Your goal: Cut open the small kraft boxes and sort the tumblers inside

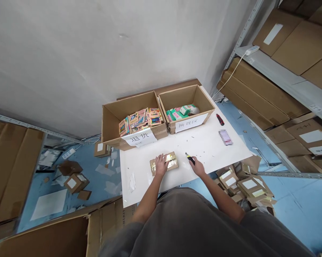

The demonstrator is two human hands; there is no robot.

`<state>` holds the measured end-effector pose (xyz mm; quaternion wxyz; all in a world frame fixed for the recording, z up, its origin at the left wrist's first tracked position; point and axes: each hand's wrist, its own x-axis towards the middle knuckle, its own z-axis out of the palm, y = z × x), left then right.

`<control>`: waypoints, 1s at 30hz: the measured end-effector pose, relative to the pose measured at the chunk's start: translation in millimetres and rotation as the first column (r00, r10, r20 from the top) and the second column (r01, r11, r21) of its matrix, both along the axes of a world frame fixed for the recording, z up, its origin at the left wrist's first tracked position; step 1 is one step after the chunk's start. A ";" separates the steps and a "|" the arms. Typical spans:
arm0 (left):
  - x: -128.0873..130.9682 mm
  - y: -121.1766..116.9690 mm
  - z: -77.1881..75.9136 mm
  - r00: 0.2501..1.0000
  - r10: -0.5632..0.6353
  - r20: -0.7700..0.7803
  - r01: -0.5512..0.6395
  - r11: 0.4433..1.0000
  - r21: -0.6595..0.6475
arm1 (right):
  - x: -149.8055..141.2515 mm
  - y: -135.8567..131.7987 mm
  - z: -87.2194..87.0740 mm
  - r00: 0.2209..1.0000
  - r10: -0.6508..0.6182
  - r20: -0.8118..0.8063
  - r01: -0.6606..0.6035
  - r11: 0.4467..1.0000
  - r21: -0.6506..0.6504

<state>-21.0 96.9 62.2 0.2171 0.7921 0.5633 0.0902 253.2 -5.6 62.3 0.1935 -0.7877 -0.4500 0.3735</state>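
A small cardboard parcel (173,161) wrapped in shiny clear tape lies near the front of the white-topped table (139,159). My left hand (161,165) rests on top of it, fingers stretched out over the tape. To the right, my right hand (197,167) is closed round a black and yellow utility knife (190,158). The knife's tip points up and left, apart from the parcel. Small scraps lie on the tabletop around the knife.
Behind the parcel stand two open cartons with paper signs: the left carton (111,123) holds colourful small packs, the right carton (203,98) green and pink packages. A red and black cutter (220,120) lies at the right. Boxes (250,185) are heaped beside the table.
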 end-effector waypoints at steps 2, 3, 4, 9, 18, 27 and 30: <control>0.3 1.4 0.9 1.000 0.021 0.013 -0.021 0.999 -0.030 | -29.0 1.7 -9.4 0.972 -0.089 -0.216 0.089 0.996 -0.008; 0.2 1.3 1.7 0.999 0.039 0.015 -0.038 0.998 -0.047 | -46.9 3.2 -14.9 0.937 -0.124 -0.325 0.127 0.992 -0.012; -0.2 0.4 2.8 0.998 0.060 0.011 -0.059 0.996 -0.064 | -64.4 5.3 -20.3 0.895 -0.158 -0.416 0.163 0.986 -0.025; -10.4 -13.7 9.6 0.989 0.138 -0.044 -0.141 0.987 -0.071 | -106.5 35.7 -31.7 0.878 -0.247 -0.409 0.243 0.968 -0.063; -39.4 -44.0 -12.7 0.892 0.435 0.120 -0.377 0.864 -0.333 | -92.3 119.6 -11.7 0.912 -0.258 -0.318 0.253 0.966 -0.060; -32.3 -52.1 -17.6 0.828 0.403 0.390 -0.188 0.855 -0.483 | -85.1 37.8 -2.4 0.661 -0.184 -0.728 0.027 0.975 -0.222; -30.6 -49.1 -20.8 0.805 0.412 0.426 -0.169 0.849 -0.500 | -88.9 35.7 11.6 0.683 -0.104 -0.723 0.025 0.993 -0.118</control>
